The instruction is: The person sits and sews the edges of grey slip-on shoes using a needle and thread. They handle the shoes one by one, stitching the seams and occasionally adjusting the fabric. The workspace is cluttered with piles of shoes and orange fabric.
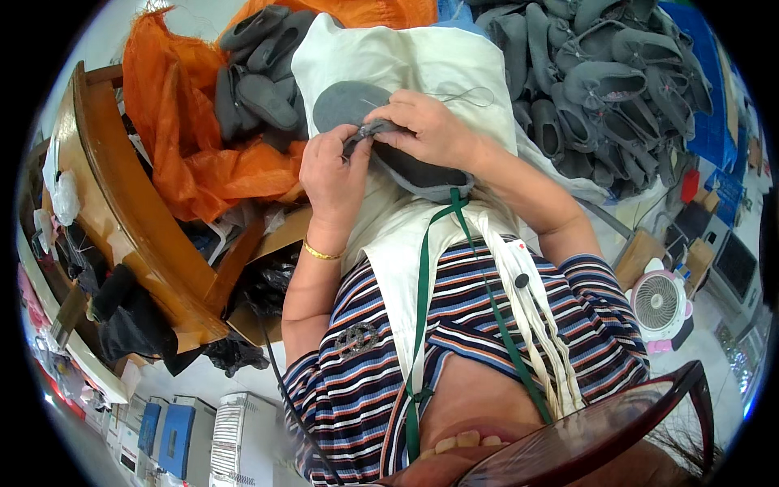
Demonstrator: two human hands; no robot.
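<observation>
A grey slipper (pixel 422 174) lies over my lap, its rounded toe pointing away and its opening toward me. My left hand (pixel 333 172) pinches the slipper's upper edge between thumb and fingertips. Close beside it, my right hand (pixel 428 126) is closed on the same gathered edge, fingertips almost meeting the left ones. A thin light line, maybe a needle, shows by the right fingertips; I cannot tell whether they hold it. Loose dark thread (pixel 473 99) loops over the white cloth (pixel 398 50) to the right.
Many grey slippers (pixel 604 85) are heaped at the far right. More grey slippers (pixel 266 99) rest by an orange sack (pixel 172 122) at the far left. A curved wooden table (pixel 134 203) stands left. A small white fan (pixel 659 302) is at the right.
</observation>
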